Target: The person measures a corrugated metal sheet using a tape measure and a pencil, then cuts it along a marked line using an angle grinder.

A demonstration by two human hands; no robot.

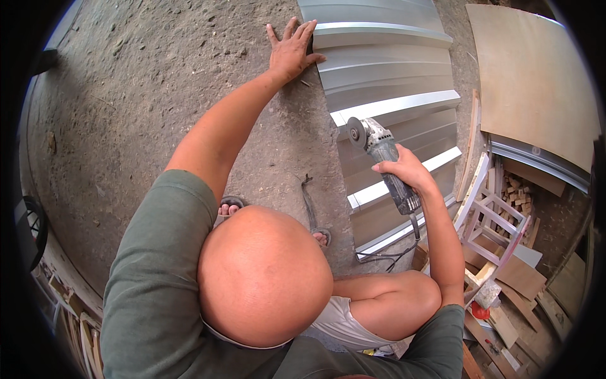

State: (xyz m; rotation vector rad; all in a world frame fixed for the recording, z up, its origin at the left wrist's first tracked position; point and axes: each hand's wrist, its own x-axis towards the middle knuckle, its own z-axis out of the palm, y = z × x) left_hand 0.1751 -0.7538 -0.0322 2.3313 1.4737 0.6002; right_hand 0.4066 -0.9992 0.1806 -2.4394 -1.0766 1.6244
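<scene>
A grey angle grinder (399, 189) with a round disc at its far end is gripped round its body by my right hand (407, 168). It is held over a ribbed silver metal sheet (391, 69), its disc close to the sheet's left edge; I cannot tell whether the disc touches. Farther up that edge, my left hand (291, 54) has its fingers spread, the fingertips and thumb at the sheet's edge and nothing held. A black power cord (415, 228) runs from the grinder's near end and loops by the sheet's near corner.
Rough concrete floor (158, 82) lies left of the sheet. To the right are a large plywood panel (536, 82), a pale wooden frame (495, 221), and stacked wood blocks (516, 192). Loose boards (521, 278) litter the lower right. A dark strip (308, 202) lies near my feet.
</scene>
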